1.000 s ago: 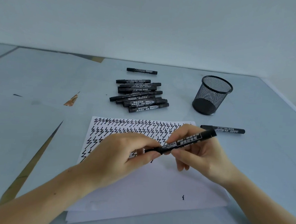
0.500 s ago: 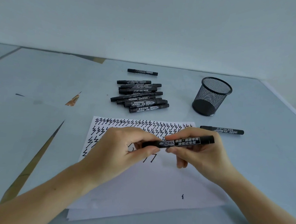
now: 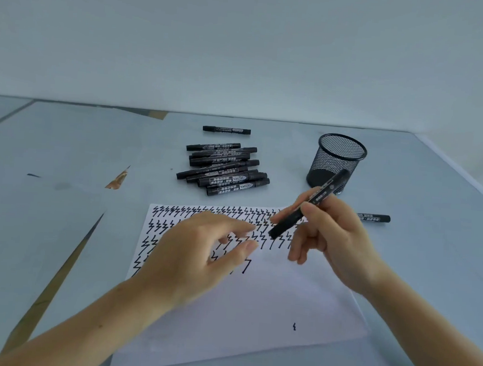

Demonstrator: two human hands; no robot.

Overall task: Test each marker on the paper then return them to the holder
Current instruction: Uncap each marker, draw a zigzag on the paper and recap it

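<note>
My right hand point(image 3: 336, 235) grips a black marker point(image 3: 323, 195) that slants from its blunt lower end over the paper up toward the holder. My left hand point(image 3: 201, 254) hovers over the white paper point(image 3: 254, 303) with relaxed fingers, holding nothing and apart from the marker. Rows of black zigzag marks fill the paper's upper part. The black mesh holder point(image 3: 339, 158) stands at the back right, just behind the marker's upper end. A pile of several black markers point(image 3: 224, 168) lies behind the paper.
One marker point(image 3: 227, 130) lies alone behind the pile. Another marker point(image 3: 375, 218) lies right of my right hand. The table point(image 3: 65, 156) has pale sheets taped over it, with brown gaps at the left. A wall rises behind the table.
My left hand has let go of the marker and drawn back to the left. My right hand has swung the marker from level to slanted, its upper end now near the holder.
</note>
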